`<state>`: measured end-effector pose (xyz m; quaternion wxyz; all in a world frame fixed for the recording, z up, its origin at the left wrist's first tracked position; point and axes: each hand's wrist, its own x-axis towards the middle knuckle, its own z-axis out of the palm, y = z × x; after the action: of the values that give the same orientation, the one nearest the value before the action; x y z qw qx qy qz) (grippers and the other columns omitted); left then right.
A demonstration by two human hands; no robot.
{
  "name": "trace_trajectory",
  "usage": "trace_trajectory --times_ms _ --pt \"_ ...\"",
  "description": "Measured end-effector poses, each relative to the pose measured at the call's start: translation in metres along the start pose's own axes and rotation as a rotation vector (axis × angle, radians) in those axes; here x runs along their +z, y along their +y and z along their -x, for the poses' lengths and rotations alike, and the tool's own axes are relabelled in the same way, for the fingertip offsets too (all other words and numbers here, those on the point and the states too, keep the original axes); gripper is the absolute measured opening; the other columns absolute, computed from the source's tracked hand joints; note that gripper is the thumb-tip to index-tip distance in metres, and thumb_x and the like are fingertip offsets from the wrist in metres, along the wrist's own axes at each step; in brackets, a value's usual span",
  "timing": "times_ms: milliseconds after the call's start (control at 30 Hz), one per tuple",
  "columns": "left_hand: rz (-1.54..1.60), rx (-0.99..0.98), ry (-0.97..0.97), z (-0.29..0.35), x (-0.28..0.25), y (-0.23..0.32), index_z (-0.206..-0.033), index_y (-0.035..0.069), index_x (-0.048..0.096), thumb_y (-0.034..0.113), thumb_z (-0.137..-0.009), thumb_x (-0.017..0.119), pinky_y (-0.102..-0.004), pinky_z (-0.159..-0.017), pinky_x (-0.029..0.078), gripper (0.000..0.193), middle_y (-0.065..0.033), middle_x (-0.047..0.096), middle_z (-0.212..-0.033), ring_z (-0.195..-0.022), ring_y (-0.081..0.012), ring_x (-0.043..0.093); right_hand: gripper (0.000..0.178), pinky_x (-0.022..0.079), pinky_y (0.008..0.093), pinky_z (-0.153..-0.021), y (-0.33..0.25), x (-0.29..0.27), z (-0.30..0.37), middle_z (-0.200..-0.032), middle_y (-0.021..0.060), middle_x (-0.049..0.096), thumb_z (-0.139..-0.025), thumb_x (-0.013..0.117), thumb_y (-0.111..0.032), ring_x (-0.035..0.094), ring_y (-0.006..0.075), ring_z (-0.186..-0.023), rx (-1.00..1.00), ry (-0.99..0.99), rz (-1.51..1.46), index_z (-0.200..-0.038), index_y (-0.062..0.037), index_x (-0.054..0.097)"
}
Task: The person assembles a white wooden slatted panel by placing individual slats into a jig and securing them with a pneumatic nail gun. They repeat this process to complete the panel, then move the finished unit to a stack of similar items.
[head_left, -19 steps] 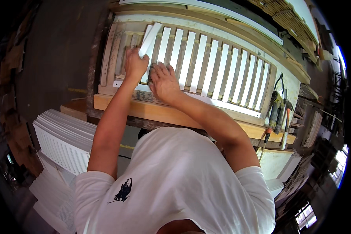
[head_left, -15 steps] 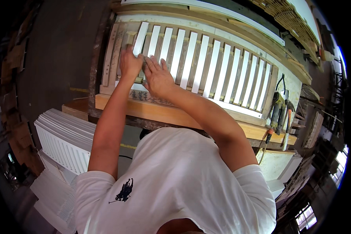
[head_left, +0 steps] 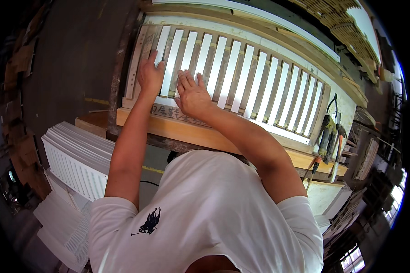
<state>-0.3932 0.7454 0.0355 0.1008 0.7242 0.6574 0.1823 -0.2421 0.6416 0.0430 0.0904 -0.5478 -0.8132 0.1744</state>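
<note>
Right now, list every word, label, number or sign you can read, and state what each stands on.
Dark handwritten characters on the near rail of the brown wooden frame: partly legible, wording not copied.
Dark marks near the frame's upper-left corner: too blurred to read.
Dark emblem on the white short-sleeved shirt: no readable letters.

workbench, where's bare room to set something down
Narrow bare stretches: front plank between wooden jig and shirt; pale strip between jig and back rail. Crowded: jig, by white slats, left hand and right hand; the right end, by orange-handled hammer.
</note>
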Motion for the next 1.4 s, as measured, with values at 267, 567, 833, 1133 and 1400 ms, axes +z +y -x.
trace_trajectory --times_ms 267,567,833,1133,1400 --pt "-0.167 0.234 0.067 0.011 0.011 -0.018 -0.121 0.010 0.062 0.021 -0.087 0.062 -0.0453 -0.086 0.043 0.036 -0.0144 0.055 -0.111 -0.105 -0.0330 0.052 0.059 0.020 0.0577 -0.111 0.000 -0.001 0.000 -0.149 0.0223 0.027 -0.093 0.048 -0.033 0.023 0.0364 -0.140 -0.001 -0.050 -0.011 -0.136 0.0065 0.040" --pt "-0.194 0.335 -0.151 0.016 0.023 -0.012 -0.147 0.012 0.032 0.036 -0.097 0.040 -0.0516 -0.111 0.015 0.055 -0.0116 0.023 -0.155 -0.142 -0.0344 0.018 0.059 0.021 0.0570 -0.111 0.002 -0.001 0.001 -0.148 0.0225 0.030 -0.093 0.048 -0.034 0.024 0.0370 -0.140 -0.028 -0.028 -0.007 -0.135 0.0065 0.041" --pt "-0.234 0.297 -0.189 0.006 0.034 -0.004 -0.149 0.021 0.028 0.033 -0.099 0.035 -0.0553 -0.114 0.011 0.052 -0.0101 0.020 -0.156 -0.143 -0.0363 0.014 0.058 0.018 0.0564 -0.112 0.004 0.001 0.002 -0.148 0.0225 0.029 -0.092 0.049 -0.035 0.022 0.0385 -0.141 -0.027 -0.009 -0.038 -0.135 0.0052 0.042" --pt "-0.181 0.333 -0.183 0.046 0.022 -0.005 -0.145 0.015 0.036 0.028 -0.096 0.043 -0.0528 -0.114 0.015 0.051 -0.0147 0.027 -0.152 -0.141 -0.0344 0.022 0.060 0.024 0.0490 -0.112 0.012 0.000 0.031 -0.142 0.0223 0.040 -0.086 0.057 -0.040 0.033 0.0369 -0.136 -0.104 -0.045 -0.336 -0.127 0.0046 0.051" --pt "0.220 0.195 0.104 -0.059 0.020 -0.004 -0.130 0.000 0.050 0.024 -0.089 0.058 -0.0449 -0.107 0.032 0.048 -0.0255 0.049 -0.132 -0.124 -0.0397 0.045 0.053 0.040 0.0490 -0.097 0.317 -0.125 0.098 -0.120 0.0280 0.053 -0.080 0.063 -0.031 0.051 0.0437 -0.113 0.600 1.099 0.050 -0.114 0.0080 0.051"
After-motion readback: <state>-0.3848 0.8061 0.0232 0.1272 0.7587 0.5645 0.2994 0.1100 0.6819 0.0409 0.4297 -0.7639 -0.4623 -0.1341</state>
